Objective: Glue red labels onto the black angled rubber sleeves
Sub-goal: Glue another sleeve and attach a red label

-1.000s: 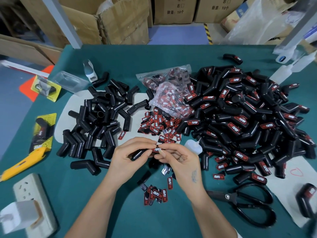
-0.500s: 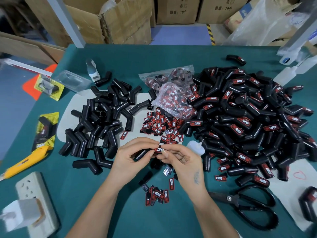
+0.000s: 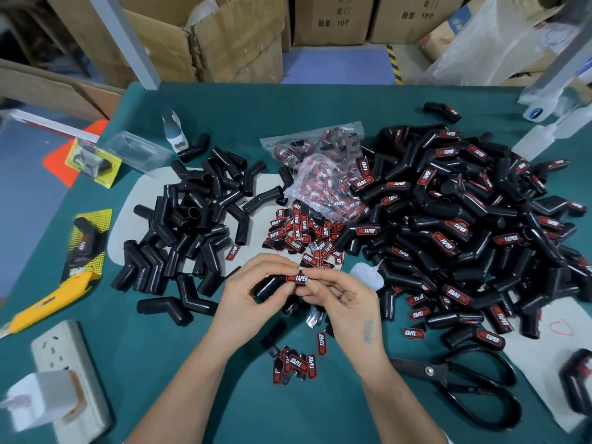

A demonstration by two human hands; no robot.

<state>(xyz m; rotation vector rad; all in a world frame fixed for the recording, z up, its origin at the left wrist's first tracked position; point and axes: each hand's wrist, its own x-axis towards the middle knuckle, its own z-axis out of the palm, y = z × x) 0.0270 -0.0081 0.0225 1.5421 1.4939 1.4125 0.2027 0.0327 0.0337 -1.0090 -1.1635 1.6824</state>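
Green matting (image 3: 320,123) carries bare sleeves left and labelled ones right. Left hand (image 3: 253,293) grips a sleeve (image 3: 269,287) at centre while right hand (image 3: 339,293) pinches a label (image 3: 297,279) onto it, apparently mid-seating; next likely firm pressing, then release.

Sleeve (image 3: 268,288) mostly hidden in fingers; charger (image 3: 38,402) blurred — scissors (image 3: 461,389) unobscured (bag's (image 3: 323,174) labels unreadable).

We hold a black sleeve (image 3: 269,288) in our left hand (image 3: 253,296) while our right hand (image 3: 344,294) presses a red label (image 3: 298,278) onto it.
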